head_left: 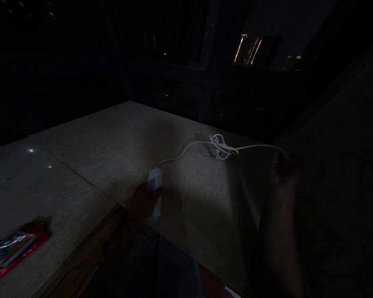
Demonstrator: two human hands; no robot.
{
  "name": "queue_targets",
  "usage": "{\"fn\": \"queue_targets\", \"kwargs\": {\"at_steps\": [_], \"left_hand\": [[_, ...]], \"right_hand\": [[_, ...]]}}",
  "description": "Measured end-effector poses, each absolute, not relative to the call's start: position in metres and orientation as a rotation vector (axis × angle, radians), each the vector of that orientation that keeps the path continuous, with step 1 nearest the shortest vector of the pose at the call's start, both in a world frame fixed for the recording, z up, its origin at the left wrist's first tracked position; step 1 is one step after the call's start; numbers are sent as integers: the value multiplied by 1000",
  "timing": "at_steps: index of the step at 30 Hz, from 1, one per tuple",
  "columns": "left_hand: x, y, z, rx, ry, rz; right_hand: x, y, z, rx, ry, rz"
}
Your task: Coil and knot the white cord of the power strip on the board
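The scene is very dark. My left hand (144,200) is closed around a long white block (156,176) with a blue patch, at the near edge of the pale tabletop. I cannot tell its exact kind. From its top a white cord (186,147) runs across the tabletop to a loosely bundled coil (221,145). Beyond the coil the cord leads right to my right hand (284,169), closed on its far end. Shadow hides the right fingertips and any plug there.
A shiny red packet (17,248) lies on the tabletop (90,136) at the lower left. A wooden edge (90,244) runs below the corner. Dark windows (267,37) with distant lights stand behind, and a dark wall (345,136) rises at the right.
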State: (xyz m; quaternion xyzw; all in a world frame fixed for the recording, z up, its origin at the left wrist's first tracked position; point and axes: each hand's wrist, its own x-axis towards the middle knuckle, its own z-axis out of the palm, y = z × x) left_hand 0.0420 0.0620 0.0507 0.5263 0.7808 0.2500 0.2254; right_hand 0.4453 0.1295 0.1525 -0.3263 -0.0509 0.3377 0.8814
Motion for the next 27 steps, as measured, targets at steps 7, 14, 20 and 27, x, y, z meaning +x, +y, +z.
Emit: {"fn": "queue_targets", "kwargs": {"at_steps": [7,14,20,27], "left_hand": [[26,68,49,959,1956,1084],[37,57,36,1124,1967,1055],[42,54,41,1512,2045,939],[52,65,69,1694,2311,387]], "right_hand": [[444,132,148,-770,-157,626],[419,129,160,-1209,-519,543],[424,111,162,-1547,-1123,552],[424,130,110,-1508,-1244,1128]]}}
